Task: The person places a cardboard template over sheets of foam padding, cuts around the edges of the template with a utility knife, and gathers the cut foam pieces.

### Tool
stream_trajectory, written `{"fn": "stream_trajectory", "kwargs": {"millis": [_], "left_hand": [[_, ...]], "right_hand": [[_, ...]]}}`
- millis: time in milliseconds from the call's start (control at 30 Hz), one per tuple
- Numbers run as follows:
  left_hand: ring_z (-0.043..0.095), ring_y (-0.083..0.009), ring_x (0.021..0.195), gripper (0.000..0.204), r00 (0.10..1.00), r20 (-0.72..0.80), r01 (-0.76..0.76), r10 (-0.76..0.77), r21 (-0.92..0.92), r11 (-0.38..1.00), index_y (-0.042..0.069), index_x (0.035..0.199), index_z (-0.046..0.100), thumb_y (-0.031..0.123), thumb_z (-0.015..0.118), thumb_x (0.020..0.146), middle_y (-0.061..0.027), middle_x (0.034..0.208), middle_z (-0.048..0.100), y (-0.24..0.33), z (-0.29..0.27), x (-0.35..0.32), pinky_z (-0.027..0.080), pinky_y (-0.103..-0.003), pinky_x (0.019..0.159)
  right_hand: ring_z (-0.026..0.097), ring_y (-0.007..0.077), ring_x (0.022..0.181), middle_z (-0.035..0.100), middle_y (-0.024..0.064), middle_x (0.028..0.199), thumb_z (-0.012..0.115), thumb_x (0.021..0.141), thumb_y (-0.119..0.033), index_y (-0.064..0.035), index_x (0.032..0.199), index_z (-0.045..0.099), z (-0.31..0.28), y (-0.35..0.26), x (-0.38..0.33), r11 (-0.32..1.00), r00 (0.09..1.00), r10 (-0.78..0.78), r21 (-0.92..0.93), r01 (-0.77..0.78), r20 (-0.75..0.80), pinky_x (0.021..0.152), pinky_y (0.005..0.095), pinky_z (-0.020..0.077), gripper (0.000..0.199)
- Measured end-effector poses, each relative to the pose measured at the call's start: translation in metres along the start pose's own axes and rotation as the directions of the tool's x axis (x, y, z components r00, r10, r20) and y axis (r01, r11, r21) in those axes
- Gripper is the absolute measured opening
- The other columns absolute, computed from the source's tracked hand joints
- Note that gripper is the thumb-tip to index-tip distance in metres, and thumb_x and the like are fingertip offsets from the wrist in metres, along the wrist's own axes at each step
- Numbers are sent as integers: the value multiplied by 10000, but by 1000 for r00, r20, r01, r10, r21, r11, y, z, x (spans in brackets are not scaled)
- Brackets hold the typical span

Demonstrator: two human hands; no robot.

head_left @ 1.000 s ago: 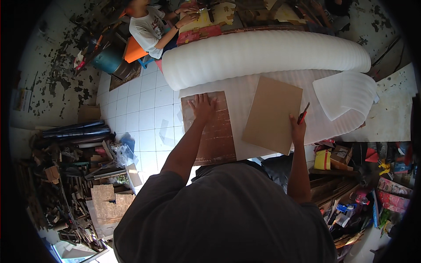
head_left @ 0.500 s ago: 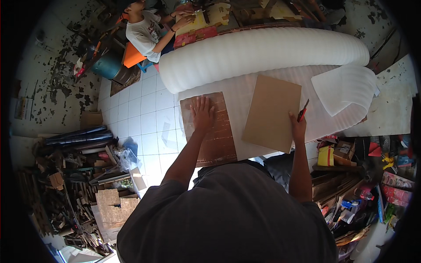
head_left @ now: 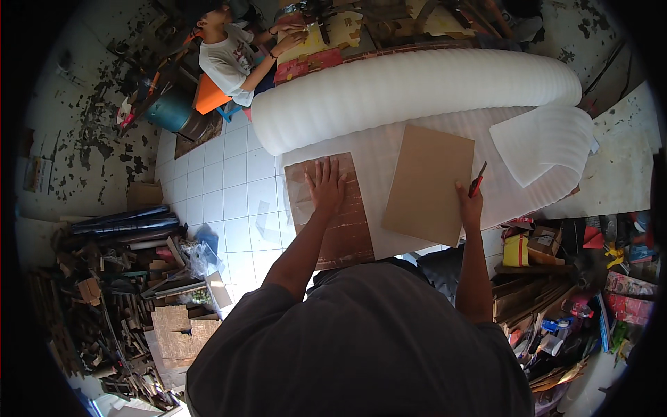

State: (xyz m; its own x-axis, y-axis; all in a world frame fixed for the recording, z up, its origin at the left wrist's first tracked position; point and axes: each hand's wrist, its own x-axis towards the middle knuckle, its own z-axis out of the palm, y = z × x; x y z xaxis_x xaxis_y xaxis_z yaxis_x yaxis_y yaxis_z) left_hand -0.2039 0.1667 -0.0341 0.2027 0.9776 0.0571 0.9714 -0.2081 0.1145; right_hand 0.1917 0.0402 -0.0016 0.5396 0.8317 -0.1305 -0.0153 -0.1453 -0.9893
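Head view: my left hand (head_left: 325, 191) lay palm down on a worn reddish-brown panel (head_left: 347, 233), fingers spread apart, nothing gripped. Couldn't tell if that panel was a loose board or a bare part of the surface. My right hand (head_left: 470, 205) was clamped around a red cutter knife (head_left: 475, 186), blade out and pointing away from me. That hand was at the right edge of a tan board (head_left: 429, 184); couldn't tell whether the fingers pressed on it. Board lay flat, slightly turned, on a white foam sheet (head_left: 374, 167), to the right of the brown panel and apart from it. Big foam roll (head_left: 417, 87) ran across the far side, beyond the board and both hands. At the right end the foam curled back over itself in a folded flap (head_left: 531, 142).

Past the roll, upper left, a co-worker (head_left: 226, 66) in a white T-shirt had both hands at a cluttered far table (head_left: 333, 59). Orange seat-like thing (head_left: 208, 96) and teal drum (head_left: 168, 111) were near them. White tile floor (head_left: 236, 163) showed on the left, scrap wood pile (head_left: 125, 313) lower left with dark rolls (head_left: 121, 221) beside it. Lower right: yellow bag (head_left: 515, 250) beside a small carton (head_left: 544, 243).
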Motion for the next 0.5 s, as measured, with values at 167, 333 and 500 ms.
{"fn": "stream_trajectory", "kwargs": {"millis": [167,333,500], "left_hand": [[104,-313,1600,610,995,12,96,-95,-38,995,247,1650,253,490,319,1094,-42,1733,171,-22,-3,-10,22,-664,1238],[91,-320,1601,587,983,26,184,-183,-31,982,284,1655,226,477,290,1105,-52,1737,146,-45,-4,-20,32,-660,1240],[73,-322,1603,568,954,51,295,-294,2,956,322,1656,206,477,264,1112,-52,1740,129,-53,-16,-33,43,-656,1244]], "right_hand": [[680,176,955,717,111,1082,772,939,-314,66,1203,624,-1,0,0,1000,1000,15,-7,-15,-5,852,328,534,486],[680,176,953,718,116,1079,774,938,-337,67,1195,624,0,0,1,1000,1000,5,-15,-5,-3,849,327,535,502],[682,177,944,720,115,1070,776,937,-340,68,1195,623,-2,-2,-1,1000,1000,12,-18,-12,-7,842,328,538,506]]}}
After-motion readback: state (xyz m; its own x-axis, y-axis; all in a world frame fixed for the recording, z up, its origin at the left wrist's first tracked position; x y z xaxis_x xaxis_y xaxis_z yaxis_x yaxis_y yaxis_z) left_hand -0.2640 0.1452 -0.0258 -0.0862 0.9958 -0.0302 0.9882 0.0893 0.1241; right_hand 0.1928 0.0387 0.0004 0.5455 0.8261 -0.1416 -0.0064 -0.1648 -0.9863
